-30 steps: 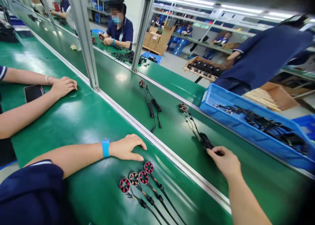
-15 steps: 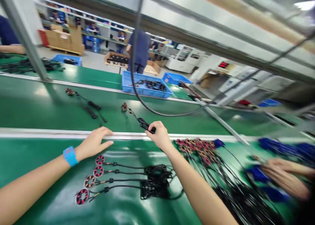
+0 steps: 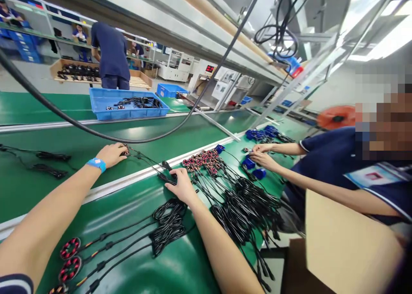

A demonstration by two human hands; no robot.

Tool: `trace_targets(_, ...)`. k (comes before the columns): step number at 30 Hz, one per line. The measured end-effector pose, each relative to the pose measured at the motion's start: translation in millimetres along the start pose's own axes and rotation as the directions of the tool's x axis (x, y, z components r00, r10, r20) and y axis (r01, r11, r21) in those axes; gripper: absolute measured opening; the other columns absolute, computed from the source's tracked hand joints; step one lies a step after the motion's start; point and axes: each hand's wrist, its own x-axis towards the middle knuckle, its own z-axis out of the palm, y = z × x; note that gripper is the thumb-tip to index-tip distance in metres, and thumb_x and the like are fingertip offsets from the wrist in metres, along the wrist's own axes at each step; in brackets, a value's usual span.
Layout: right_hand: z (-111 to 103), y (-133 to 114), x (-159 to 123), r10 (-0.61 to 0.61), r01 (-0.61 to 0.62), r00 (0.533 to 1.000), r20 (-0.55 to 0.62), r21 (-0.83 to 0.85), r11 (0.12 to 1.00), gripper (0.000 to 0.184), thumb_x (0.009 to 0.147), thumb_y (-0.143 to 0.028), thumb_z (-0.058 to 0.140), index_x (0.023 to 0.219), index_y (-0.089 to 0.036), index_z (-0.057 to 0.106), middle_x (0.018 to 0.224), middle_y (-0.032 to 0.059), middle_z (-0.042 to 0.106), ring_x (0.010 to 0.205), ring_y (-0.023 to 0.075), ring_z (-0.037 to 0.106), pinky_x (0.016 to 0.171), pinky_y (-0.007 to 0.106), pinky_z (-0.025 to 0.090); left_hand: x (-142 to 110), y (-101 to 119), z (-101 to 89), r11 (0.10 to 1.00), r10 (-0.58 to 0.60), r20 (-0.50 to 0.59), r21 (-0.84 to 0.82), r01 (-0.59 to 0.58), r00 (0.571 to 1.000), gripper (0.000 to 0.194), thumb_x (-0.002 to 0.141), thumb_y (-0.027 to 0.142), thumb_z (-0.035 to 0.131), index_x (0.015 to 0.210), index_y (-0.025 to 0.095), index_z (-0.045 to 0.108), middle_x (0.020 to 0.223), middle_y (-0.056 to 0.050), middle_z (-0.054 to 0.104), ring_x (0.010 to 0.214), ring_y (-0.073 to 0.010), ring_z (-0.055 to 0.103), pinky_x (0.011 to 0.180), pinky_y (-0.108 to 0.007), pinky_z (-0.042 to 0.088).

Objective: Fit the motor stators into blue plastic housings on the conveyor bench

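My left hand (image 3: 111, 156), with a blue wristband, is closed on a small motor stator (image 3: 125, 151) over the far green strip. Thin black leads run from that stator across the white rail to a bundled black cable (image 3: 167, 167), which my right hand (image 3: 183, 186) grips between thumb and fingers. Nearer to me, several stators with red and black windings (image 3: 71, 268) lie in a row, the closest cut off by the frame. Their cables run to folded black bundles (image 3: 170, 225). Right of my right hand is a dense pile of stators (image 3: 202, 161) with black cables (image 3: 241, 204).
A co-worker (image 3: 334, 174) on the right handles a small part near blue pieces (image 3: 252, 165). A blue bin (image 3: 128, 112) of cabled parts stands beyond the white rail (image 3: 138, 174). A black cable (image 3: 154, 139) hangs across the front. More cabled parts (image 3: 51, 156) lie at left.
My view has swung to the right. My left hand, open on the rail before, now holds the stator. My right hand keeps its grip on the cable bundle, now nearer the stator pile.
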Motion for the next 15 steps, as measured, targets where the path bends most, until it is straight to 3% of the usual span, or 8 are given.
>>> trace_targets(4, -5.4, 5.3, 0.7, 0.02, -0.019, 1.0, 0.021, -0.022, 1.0, 0.032, 0.077, -0.025, 0.082, 0.103, -0.02, 0.064, 0.111, 0.0066, 0.053, 0.1, 0.023, 0.063, 0.097, 0.041, 0.052, 15.6, 2.2, -4.7, 0.996, 0.023, 0.05, 0.082, -0.027, 0.998, 0.032, 0.098, 0.041, 0.062, 0.118, 0.016, 0.063, 0.121, -0.009, 0.064, 0.109, -0.0231, 0.064, 0.095, -0.046, 0.055)
trace_targets(8, -11.0, 10.7, 1.2, 0.015, -0.015, 1.0, 0.013, -0.047, 0.999, 0.022, 0.082, -0.033, 0.078, 0.097, -0.021, 0.066, 0.107, 0.0071, 0.055, 0.095, 0.0248, 0.064, 0.094, 0.043, 0.052, 26.4, 6.4, -9.3, 0.989, 0.055, 0.07, 0.13, -0.064, 0.996, 0.035, 0.097, 0.04, 0.064, 0.123, 0.016, 0.062, 0.127, -0.01, 0.062, 0.114, -0.025, 0.062, 0.098, -0.049, 0.054)
trace_targets(15, -21.1, 24.9, 3.0, -0.055, 0.055, 0.998, 0.012, -0.062, 0.997, 0.019, 0.08, -0.037, 0.071, 0.092, -0.023, 0.07, 0.102, 0.0082, 0.061, 0.095, 0.0269, 0.065, 0.091, 0.043, 0.052, 41.3, 10.3, -16.5, 0.986, 0.107, 0.129, 0.116, -0.122, 0.986, 0.032, 0.098, 0.039, 0.063, 0.121, 0.017, 0.063, 0.124, -0.01, 0.064, 0.109, -0.0227, 0.064, 0.094, -0.045, 0.057)
